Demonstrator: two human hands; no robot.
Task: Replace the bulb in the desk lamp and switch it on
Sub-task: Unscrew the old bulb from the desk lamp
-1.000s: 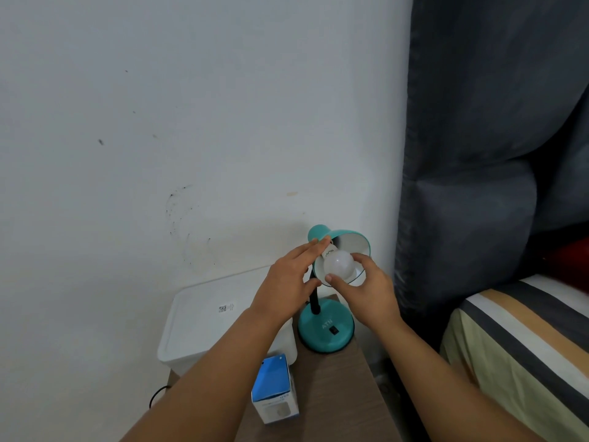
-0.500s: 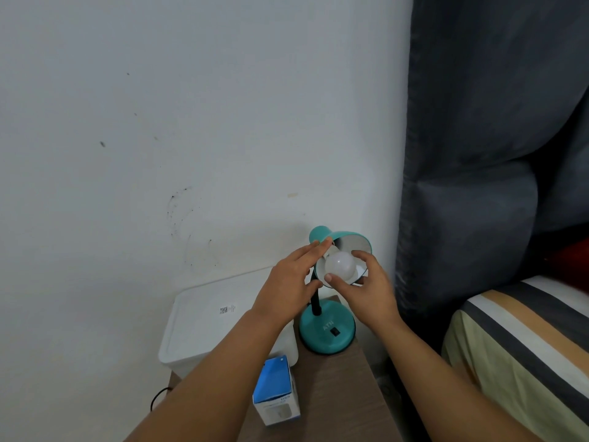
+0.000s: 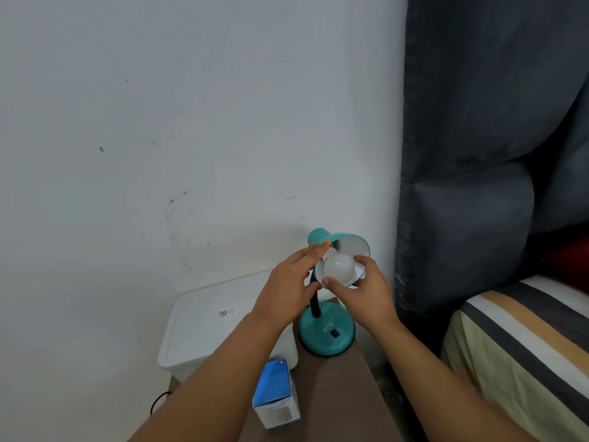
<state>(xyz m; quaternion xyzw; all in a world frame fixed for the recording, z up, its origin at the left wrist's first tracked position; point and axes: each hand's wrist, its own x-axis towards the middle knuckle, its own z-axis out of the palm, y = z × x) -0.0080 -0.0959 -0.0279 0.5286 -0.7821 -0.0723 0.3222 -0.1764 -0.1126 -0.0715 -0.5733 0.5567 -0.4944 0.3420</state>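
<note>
The bulb (image 3: pixel 339 266) sits in the mouth of the teal lamp shade (image 3: pixel 350 250), with its round white end turned toward me and its neck going back and up into the shade, so its long axis runs away from my fingers into the socket. My right hand (image 3: pixel 363 291) is the nearer one: the thumb touches the bulb from below and the other fingers curve around its far side, so this hand is closed on the bulb, lightly as it seems. My left hand (image 3: pixel 291 282) is on the other side, fingers stretched flat along the outside of the shade and its teal cap; it steadies the shade and grips nothing that I can see. I judge that the bulb must be turned around this axis, and I cannot tell if it is being screwed out or in. Below my hands stands the lamp base (image 3: pixel 326 331) with its black switch (image 3: pixel 333 333) on top, not yet touched. Nearer to me than the base, under my left forearm, a small blue and white box (image 3: pixel 275 395) stands on the wooden table (image 3: pixel 347 403). To the left of my left hand lies a white container (image 3: pixel 210 327).
</note>
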